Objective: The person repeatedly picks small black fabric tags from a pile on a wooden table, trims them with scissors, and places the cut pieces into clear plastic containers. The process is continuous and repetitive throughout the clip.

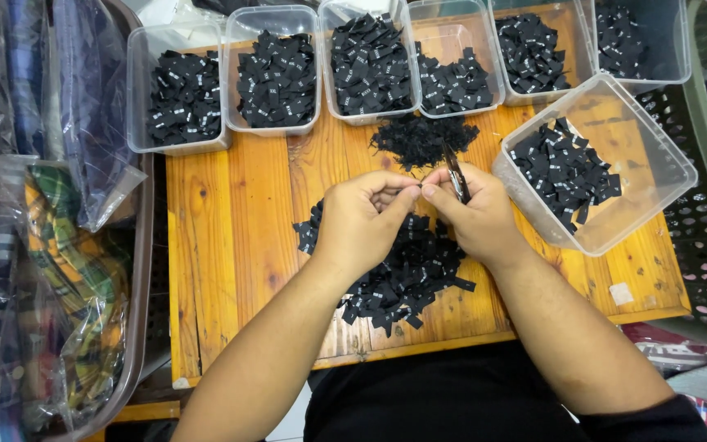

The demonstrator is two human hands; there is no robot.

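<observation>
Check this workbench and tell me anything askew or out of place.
One clear tub at the right sits tilted and turned, out of line with the straight row of tubs along the back. Black labels lie in loose heaps on the wooden table, under both hands, rather than in any tub.

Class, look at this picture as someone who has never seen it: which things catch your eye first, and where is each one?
First, the two hands at the centre: the left hand and right hand meet fingertip to fingertip, the right also holding small snips. Under them a heap of black fabric labels spreads over the wooden table. Along the far edge stands a row of clear plastic tubs filled with more labels, with one tub tilted at the right.
</observation>
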